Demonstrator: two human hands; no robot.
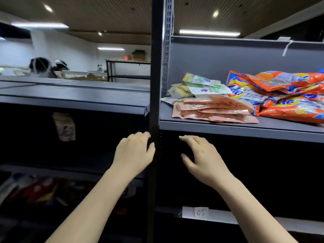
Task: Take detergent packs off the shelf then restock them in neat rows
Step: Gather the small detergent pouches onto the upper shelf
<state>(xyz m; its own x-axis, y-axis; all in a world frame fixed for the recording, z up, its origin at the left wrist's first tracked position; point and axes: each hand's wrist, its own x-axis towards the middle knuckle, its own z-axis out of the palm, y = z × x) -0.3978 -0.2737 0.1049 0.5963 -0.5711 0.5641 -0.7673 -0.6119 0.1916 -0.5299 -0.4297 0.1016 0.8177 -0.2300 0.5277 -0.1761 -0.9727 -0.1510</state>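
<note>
Detergent packs [284,95] heaped up-right of right grip [201,158] — untouched.

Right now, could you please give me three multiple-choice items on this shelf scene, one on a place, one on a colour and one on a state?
1. Where does the pile of orange plastic detergent packs lie?
A. on the grey metal shelf, right side
B. on the floor
C. in the left bay

2. What colour are the flat pouches at the front of the smaller pile?
A. black
B. pink
C. purple

3. What are the left hand and right hand doing?
A. both gripping packs
B. one holding a pouch
C. both open, holding nothing

Key: 1 A, the packs rest on the shelf board; 2 B, pink film shows; 3 C, fingers are spread below the shelf.
</note>
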